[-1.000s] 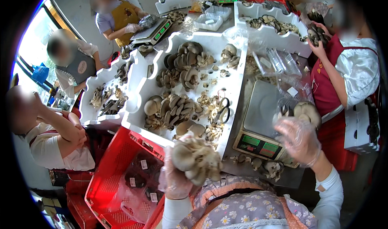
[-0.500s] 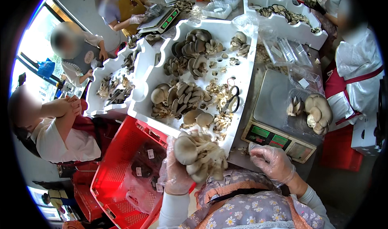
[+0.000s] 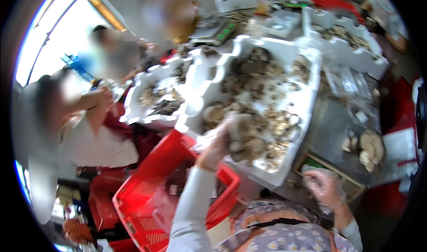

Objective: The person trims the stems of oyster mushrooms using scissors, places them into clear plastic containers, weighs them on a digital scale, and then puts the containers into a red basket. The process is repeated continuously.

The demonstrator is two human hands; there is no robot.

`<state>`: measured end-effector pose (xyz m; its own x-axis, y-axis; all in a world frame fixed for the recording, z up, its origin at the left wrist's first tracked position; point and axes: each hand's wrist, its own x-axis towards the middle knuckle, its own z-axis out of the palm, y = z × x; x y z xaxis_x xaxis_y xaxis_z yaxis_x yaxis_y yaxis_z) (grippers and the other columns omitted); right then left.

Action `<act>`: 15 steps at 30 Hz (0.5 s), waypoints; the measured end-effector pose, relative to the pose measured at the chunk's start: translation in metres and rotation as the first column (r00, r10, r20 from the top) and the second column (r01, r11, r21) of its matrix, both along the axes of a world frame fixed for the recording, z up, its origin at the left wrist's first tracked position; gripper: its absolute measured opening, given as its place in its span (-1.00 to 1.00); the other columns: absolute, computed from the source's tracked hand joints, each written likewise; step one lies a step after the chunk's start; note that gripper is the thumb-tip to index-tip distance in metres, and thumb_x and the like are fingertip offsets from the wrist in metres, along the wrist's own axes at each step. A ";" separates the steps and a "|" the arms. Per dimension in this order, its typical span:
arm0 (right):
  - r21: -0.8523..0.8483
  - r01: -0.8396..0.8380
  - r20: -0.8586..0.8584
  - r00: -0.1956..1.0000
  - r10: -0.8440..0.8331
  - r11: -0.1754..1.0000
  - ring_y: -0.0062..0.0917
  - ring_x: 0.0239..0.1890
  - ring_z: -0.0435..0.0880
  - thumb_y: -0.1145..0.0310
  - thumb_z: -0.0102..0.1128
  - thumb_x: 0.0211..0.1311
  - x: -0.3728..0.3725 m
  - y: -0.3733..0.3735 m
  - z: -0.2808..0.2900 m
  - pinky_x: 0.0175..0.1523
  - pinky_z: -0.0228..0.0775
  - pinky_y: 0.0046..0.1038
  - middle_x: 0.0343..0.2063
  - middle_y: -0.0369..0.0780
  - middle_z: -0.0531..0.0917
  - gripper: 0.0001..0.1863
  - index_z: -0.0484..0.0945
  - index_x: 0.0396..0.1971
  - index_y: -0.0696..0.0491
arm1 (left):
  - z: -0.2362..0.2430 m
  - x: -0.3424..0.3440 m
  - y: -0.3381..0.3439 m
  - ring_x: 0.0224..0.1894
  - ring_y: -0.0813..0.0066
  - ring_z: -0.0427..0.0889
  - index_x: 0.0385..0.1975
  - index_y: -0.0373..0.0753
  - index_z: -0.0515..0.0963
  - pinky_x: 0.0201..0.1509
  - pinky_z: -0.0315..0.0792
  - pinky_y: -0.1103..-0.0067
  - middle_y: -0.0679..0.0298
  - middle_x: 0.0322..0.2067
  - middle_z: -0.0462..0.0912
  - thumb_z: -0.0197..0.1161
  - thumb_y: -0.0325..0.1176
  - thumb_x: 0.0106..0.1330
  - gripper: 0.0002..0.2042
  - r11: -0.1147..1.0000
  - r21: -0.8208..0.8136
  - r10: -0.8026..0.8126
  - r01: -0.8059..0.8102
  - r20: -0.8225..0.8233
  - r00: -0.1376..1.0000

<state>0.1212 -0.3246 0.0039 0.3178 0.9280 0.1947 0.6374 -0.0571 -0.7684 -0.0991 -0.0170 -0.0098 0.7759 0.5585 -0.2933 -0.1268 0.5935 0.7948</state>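
Across the middle of the blurred view, a long white foam tray (image 3: 307, 105) heaped with loose brown mushrooms. Left of it, a second white foam tray (image 3: 133, 114) with darker mushrooms. Below, a red plastic mesh crate (image 3: 147, 194) with small pale labels inside. Right of the long tray, a grey metal scale platform (image 3: 333, 123) carrying a few pale mushrooms (image 3: 369, 147); on its near edge, a dark display strip with green patches. Over the long tray's near corner, gloved left hand (image 3: 218, 147) raised, fingers curled around a brown mushroom cluster (image 3: 244, 138), cluster above and right of the fingertips. Lower right, gloved right hand (image 3: 324, 187) beside the scale's front edge, fingers loosely bent, holding nothing visible.
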 end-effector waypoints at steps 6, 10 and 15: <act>0.101 0.061 -0.003 0.998 -0.061 0.993 -0.11 -0.27 0.71 0.53 0.31 0.14 0.012 0.047 0.011 -0.12 0.54 -0.26 -0.32 -0.04 0.71 -0.85 0.64 -0.26 0.17 | -0.046 0.045 0.031 -0.07 0.53 0.54 0.09 -0.22 0.51 0.07 0.49 0.51 0.30 -0.08 0.59 0.09 -0.13 0.54 -0.67 0.929 0.180 -0.321 0.323 -0.041 0.946; 0.198 -0.081 0.314 0.949 0.015 0.977 -0.09 -0.17 0.67 0.52 0.33 0.03 0.023 0.093 0.029 -0.06 0.52 -0.20 -0.24 -0.02 0.69 -0.73 0.63 -0.20 0.15 | -0.008 0.066 0.006 0.10 0.38 0.54 0.32 -0.28 0.39 0.21 0.47 0.46 0.18 0.15 0.56 0.20 0.02 0.47 -0.41 0.780 0.355 -0.310 0.516 -0.497 0.811; -0.003 -0.175 0.571 0.808 0.145 0.985 -0.08 -0.16 0.67 0.50 0.30 -0.09 0.029 0.154 0.042 -0.05 0.53 -0.15 -0.27 -0.03 0.68 -0.78 0.63 -0.34 0.11 | -0.026 0.083 0.004 -0.05 0.23 0.64 0.05 -0.15 0.61 0.10 0.47 0.37 0.07 -0.10 0.70 0.19 0.17 0.39 -0.49 0.487 0.556 -0.135 0.674 -0.714 0.687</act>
<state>0.1501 -0.1706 0.0458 -0.0152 0.9408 0.3386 0.9572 0.1116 -0.2671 -0.0163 -0.0125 -0.0361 0.8293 0.4203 -0.3683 0.5294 -0.3798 0.7586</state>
